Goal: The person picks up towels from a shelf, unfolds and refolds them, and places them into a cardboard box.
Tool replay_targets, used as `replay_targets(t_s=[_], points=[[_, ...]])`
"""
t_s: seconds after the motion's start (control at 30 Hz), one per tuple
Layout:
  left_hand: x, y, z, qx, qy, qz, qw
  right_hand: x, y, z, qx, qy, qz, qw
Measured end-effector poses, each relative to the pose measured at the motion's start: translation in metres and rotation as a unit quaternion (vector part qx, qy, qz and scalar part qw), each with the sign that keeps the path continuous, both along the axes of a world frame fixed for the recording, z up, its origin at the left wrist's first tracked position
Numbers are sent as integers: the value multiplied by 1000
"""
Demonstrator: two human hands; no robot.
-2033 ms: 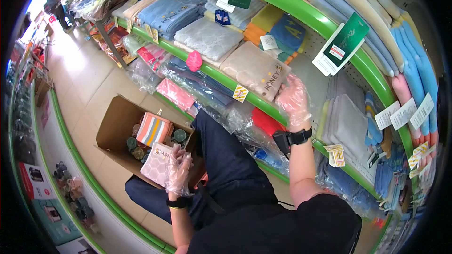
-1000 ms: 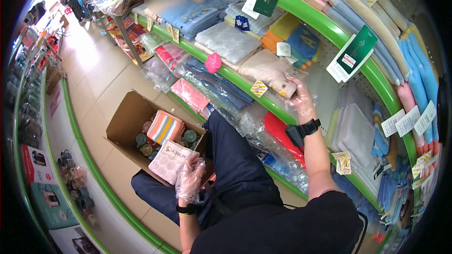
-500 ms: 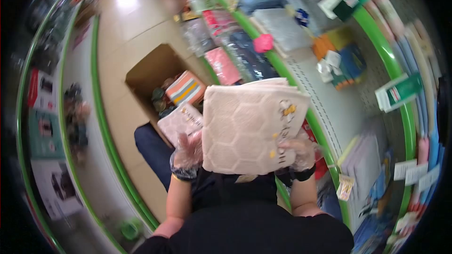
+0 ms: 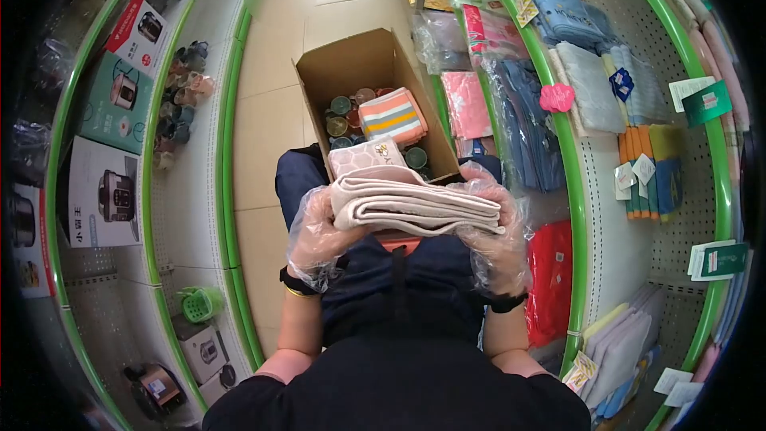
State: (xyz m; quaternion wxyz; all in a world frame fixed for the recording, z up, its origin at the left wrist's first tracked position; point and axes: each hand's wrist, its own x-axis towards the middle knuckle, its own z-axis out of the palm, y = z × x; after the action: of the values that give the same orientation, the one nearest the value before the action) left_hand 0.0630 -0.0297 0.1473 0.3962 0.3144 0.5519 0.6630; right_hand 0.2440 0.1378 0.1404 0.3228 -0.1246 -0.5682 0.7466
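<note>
A folded pale pink towel (image 4: 415,201) is held level in front of me, its layered edge facing my body. My left hand (image 4: 319,231), in a clear plastic glove, grips its left end. At the right end, my right hand (image 4: 496,227), gloved the same way, is closed around the towel. Just beyond stands an open cardboard box (image 4: 343,60). Inside it lie another pale pink towel (image 4: 367,156) with a small printed figure, an orange, white and grey striped towel (image 4: 392,116), and several round jar-like items (image 4: 338,125).
On the right, green-edged shelves (image 4: 594,271) carry folded towels (image 4: 590,88), with packaged clothing (image 4: 523,124) and a red package (image 4: 550,283) lower down. The left shelves hold boxed cookers (image 4: 104,191), cups (image 4: 182,96) and a green basket (image 4: 199,303). Tiled floor (image 4: 271,128) runs between them.
The pink towel has tilted from showing its honeycomb front to showing its folded edge. My hands have shifted to its two ends. The view has swung right, bringing the box nearer the centre.
</note>
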Motion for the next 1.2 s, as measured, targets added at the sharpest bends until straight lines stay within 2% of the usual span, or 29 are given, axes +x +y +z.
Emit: replay_targets(t_s=[0.03,0.07,0.13,0.17,0.2,0.27,0.33,0.4,0.43,0.47,0.53,0.57,0.6,0.7,0.73,0.8,0.83,0.87,0.93,0.97,1.0,1.07,1.13,1.2], points=[[0,-1,-1,14,-2,2,1000,2,6,4,79,-46,10,996],[1,-1,0,13,-1,-3,1000,0,3,8,78,-45,5,996],[3,-1,4,13,69,45,996,-5,-6,20,-60,36,-23,997],[4,1,4,52,123,53,990,-4,-7,20,-57,20,-27,998],[3,2,6,52,124,48,990,0,-4,19,-58,20,-31,998],[-1,4,15,-3,214,-1,977,11,2,16,28,-125,33,991],[-1,9,17,-38,233,-23,971,12,1,15,10,-100,29,995],[3,16,12,12,191,-1,982,20,4,12,26,-172,-1,985],[2,18,20,-5,307,-29,951,21,1,6,9,-130,-52,990],[6,21,14,-6,307,-26,951,22,2,6,10,-130,-49,990],[22,31,-3,110,278,101,949,22,4,5,22,-109,-69,991],[23,33,3,92,314,93,940,19,1,6,-19,-83,-83,993],[21,34,-8,127,421,111,891,17,2,4,-22,-78,-81,993],[31,32,-12,129,316,127,931,18,7,4,15,-32,-79,996],[34,32,-13,130,313,123,933,18,9,3,15,-34,-83,996],[37,32,-15,185,194,152,951,18,11,0,85,-24,-80,993],[33,31,-9,158,277,185,929,17,9,5,90,-48,-90,991],[30,28,-5,158,276,184,930,17,8,8,90,-48,-91,991],[27,21,-2,52,357,147,921,15,10,12,139,-34,-62,988],[28,20,-3,75,276,149,947,13,11,12,151,-14,-53,987],[29,20,-1,77,276,148,947,12,8,16,153,-15,-54,987],[32,19,3,38,142,167,975,11,0,27,118,-40,-94,988],[33,19,-3,71,84,197,974,13,-1,29,137,-69,-79,985],[33,17,-2,86,19,221,971,9,-11,29,-43,-51,-80,995]])
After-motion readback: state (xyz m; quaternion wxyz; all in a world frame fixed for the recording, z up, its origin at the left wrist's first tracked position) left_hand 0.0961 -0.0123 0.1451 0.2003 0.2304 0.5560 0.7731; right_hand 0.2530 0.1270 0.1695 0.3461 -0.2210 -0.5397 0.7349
